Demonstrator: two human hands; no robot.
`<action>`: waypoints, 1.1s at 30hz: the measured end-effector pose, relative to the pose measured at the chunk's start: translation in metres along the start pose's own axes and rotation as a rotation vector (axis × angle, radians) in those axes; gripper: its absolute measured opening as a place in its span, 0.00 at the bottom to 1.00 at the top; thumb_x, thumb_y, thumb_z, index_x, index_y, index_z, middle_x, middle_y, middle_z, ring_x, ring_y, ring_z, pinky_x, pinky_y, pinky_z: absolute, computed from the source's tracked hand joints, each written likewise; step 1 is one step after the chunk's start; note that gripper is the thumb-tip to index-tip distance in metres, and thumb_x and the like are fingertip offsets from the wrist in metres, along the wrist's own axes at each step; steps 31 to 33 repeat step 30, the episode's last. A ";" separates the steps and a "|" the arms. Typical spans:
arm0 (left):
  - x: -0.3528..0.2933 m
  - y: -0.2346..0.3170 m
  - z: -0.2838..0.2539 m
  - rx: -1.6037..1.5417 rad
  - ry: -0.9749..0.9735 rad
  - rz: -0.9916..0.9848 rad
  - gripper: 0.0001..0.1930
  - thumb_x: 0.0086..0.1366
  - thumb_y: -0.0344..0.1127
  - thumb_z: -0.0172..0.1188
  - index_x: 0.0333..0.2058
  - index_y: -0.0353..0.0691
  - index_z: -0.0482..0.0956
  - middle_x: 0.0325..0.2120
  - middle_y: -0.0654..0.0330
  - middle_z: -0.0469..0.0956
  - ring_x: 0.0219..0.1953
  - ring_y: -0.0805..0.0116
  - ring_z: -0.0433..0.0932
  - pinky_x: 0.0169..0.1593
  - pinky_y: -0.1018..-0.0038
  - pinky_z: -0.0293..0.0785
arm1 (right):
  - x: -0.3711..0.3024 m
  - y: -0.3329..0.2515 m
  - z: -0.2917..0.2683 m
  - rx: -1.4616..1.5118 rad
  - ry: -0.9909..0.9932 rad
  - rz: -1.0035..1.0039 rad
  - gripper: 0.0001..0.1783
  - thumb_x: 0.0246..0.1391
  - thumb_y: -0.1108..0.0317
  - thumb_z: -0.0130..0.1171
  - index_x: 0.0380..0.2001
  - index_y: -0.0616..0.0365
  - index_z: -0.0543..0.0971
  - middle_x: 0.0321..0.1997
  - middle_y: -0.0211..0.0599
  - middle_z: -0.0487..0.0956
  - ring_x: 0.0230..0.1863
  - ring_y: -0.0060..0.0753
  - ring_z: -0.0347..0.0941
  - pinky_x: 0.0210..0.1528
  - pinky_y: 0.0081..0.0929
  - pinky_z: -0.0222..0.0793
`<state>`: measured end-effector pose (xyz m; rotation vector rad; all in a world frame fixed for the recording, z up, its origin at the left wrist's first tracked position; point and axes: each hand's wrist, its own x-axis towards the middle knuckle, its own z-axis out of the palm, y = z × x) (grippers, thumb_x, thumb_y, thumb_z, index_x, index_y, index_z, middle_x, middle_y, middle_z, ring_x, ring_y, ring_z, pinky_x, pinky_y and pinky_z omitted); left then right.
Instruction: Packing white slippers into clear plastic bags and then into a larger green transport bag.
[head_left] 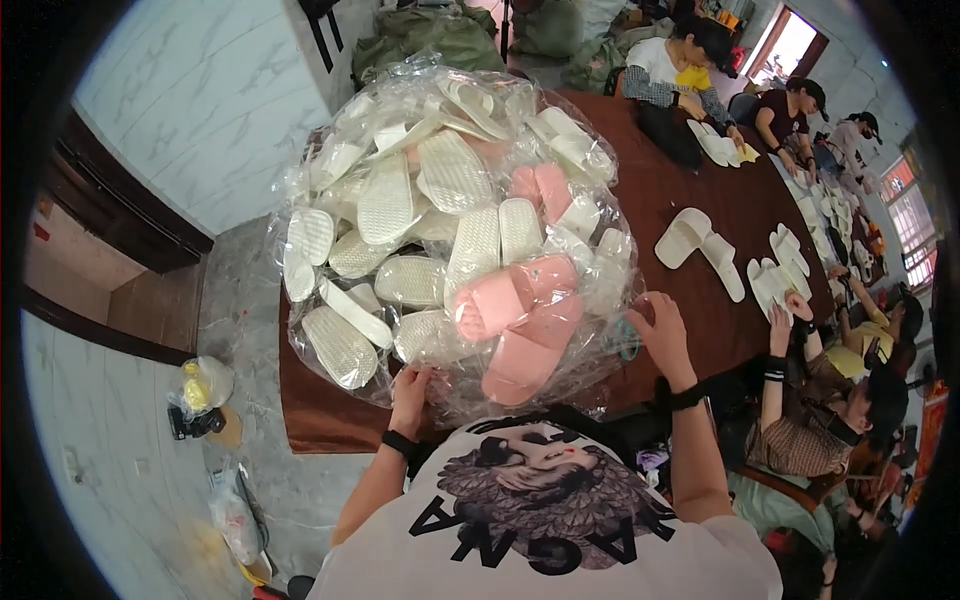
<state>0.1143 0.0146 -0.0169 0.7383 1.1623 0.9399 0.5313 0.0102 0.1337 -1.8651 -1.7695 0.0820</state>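
Observation:
A large clear plastic bag (300, 190) bulges with cream-white slippers (385, 205) and several pink slippers (527, 365), lying at many angles inside it. At the bag's near left edge, my left hand (408, 392) is closed, its fingers pinching the film. My right hand (662, 333) grips the bag's right side, fingers curled and thumb bent against the plastic. A small teal loop (628, 352) shows through the film beside that hand. Both wrists wear dark bands.
The bag rests on a long brown-covered table (640, 190). Loose white slippers (700, 245) lie to its right, near a co-worker's hands (785, 315). Other people (680, 75) sit along the far side. Small bags (235, 515) lie on the grey floor at left.

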 end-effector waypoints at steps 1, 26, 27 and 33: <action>0.000 0.001 0.002 -0.018 0.015 0.006 0.09 0.68 0.32 0.49 0.40 0.34 0.75 0.31 0.59 0.80 0.30 0.73 0.78 0.33 0.78 0.75 | 0.004 0.014 0.003 0.262 -0.137 0.105 0.11 0.54 0.65 0.57 0.37 0.59 0.75 0.36 0.40 0.76 0.41 0.39 0.73 0.44 0.32 0.68; 0.020 0.000 0.056 0.385 0.041 0.186 0.14 0.62 0.33 0.58 0.44 0.32 0.71 0.29 0.54 0.79 0.27 0.68 0.78 0.32 0.73 0.73 | 0.029 0.045 0.161 0.626 -0.591 0.335 0.20 0.52 0.67 0.62 0.46 0.66 0.73 0.29 0.37 0.81 0.25 0.25 0.75 0.25 0.24 0.71; 0.025 0.000 0.056 0.383 0.033 0.188 0.14 0.62 0.33 0.58 0.44 0.32 0.71 0.29 0.54 0.79 0.27 0.68 0.78 0.32 0.73 0.73 | 0.021 0.053 0.174 0.851 -0.459 0.235 0.24 0.52 0.66 0.62 0.51 0.66 0.70 0.29 0.38 0.81 0.26 0.27 0.76 0.26 0.25 0.72; 0.030 0.002 0.051 0.413 -0.096 0.106 0.17 0.62 0.35 0.59 0.48 0.37 0.70 0.28 0.58 0.79 0.27 0.72 0.77 0.32 0.77 0.72 | 0.014 0.055 0.190 0.944 -0.435 0.521 0.32 0.50 0.58 0.65 0.54 0.64 0.69 0.32 0.38 0.82 0.30 0.28 0.77 0.28 0.29 0.73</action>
